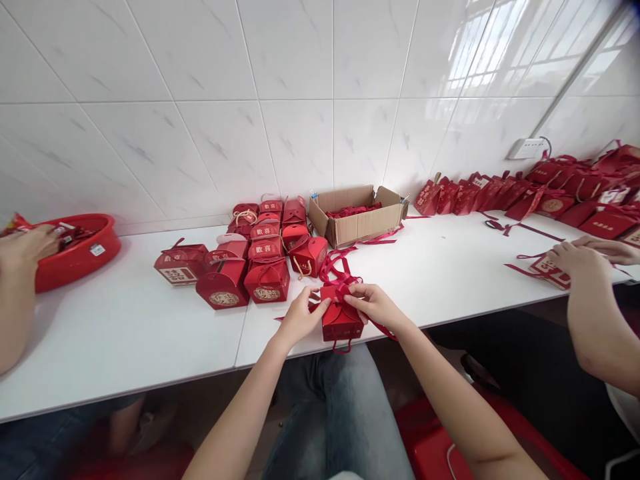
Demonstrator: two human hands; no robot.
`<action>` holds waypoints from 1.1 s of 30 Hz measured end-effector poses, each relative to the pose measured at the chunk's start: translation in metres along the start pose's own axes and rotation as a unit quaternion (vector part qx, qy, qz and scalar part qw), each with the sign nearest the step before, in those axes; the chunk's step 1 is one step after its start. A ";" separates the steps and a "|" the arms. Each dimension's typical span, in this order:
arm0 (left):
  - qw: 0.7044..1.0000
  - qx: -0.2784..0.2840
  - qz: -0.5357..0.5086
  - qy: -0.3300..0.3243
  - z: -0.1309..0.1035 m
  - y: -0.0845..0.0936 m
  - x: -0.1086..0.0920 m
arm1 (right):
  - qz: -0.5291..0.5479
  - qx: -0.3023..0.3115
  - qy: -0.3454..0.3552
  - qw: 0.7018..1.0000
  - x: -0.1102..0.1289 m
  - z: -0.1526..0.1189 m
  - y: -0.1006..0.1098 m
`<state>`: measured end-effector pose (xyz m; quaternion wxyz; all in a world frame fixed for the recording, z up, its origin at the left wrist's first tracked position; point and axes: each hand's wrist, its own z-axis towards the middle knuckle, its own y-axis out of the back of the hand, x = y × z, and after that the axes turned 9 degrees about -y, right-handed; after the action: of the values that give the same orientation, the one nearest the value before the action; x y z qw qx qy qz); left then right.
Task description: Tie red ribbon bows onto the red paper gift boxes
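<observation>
The left hand (300,317) and right hand (375,305) sit close together, each pinching the dark red fabric ribbon (342,295) atop one small red cardboard box (343,327), nearer the person than the open brown cardboard carton (363,232); all stand on one long white table (150,333); well left of the carton is one round red plastic basin (80,267), its white sticker (97,250) too small to read, with one co-worker's hand (30,245) over it; just left of the carton cluster a dozen or so red gift boxes (269,280), overlapping too much for an exact count; at least three lids read 歡喜, and two front boxes bear round gold emblems (224,299); right of the carton, another co-worker's two hands (583,260) work at one box.
</observation>
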<state>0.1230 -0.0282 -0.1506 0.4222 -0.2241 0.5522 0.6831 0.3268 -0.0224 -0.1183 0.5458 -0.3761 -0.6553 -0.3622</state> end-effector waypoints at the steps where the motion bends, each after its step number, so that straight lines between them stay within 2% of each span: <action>1: 1.000 0.019 0.005 0.021 0.000 0.000 0.001 | -0.004 -0.002 0.002 1.000 0.000 0.001 -0.001; 3: 0.997 0.053 0.022 0.050 0.000 0.003 -0.003 | -0.016 -0.031 -0.003 0.999 -0.001 0.004 -0.003; 6: 0.994 0.095 0.002 0.055 0.005 0.015 -0.017 | -0.058 -0.108 -0.018 0.992 -0.004 0.009 -0.010; 10: 0.986 0.137 -0.085 0.050 0.014 0.034 -0.044 | -0.182 -0.183 0.038 0.965 -0.006 0.011 -0.018; 12: 0.981 0.156 -0.109 0.021 0.022 0.037 -0.059 | -0.232 -0.159 0.081 0.956 -0.004 0.009 -0.020; 14: 0.979 0.168 -0.113 -0.021 0.031 0.035 -0.070 | -0.256 -0.110 0.118 0.953 -0.002 0.006 -0.019; 16: 0.978 0.166 -0.111 -0.064 0.038 0.031 -0.076 | -0.257 -0.099 0.125 0.953 -0.001 0.004 -0.019; 19: 0.979 0.120 -0.128 -0.108 0.043 0.025 -0.072 | -0.222 -0.133 0.083 0.962 -0.003 0.006 -0.020; 22: 0.985 0.062 -0.112 -0.112 0.038 0.024 -0.055 | -0.165 -0.125 0.058 0.977 -0.007 0.009 -0.021; 27: 0.994 0.043 -0.042 -0.095 0.023 0.019 -0.028 | -0.122 -0.163 0.041 0.978 -0.013 0.010 -0.023; 30: 0.994 0.018 -0.050 -0.093 0.018 0.014 -0.022 | -0.102 -0.193 0.028 0.975 -0.014 0.012 -0.024; 33: 0.991 0.022 -0.074 -0.105 0.015 0.009 -0.021 | -0.067 -0.208 0.028 0.976 -0.013 0.014 -0.025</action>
<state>0.1295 -0.0214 -0.1250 0.5323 -0.1817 0.5018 0.6571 0.2999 -0.0229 -0.1346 0.4483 -0.4264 -0.5742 -0.5362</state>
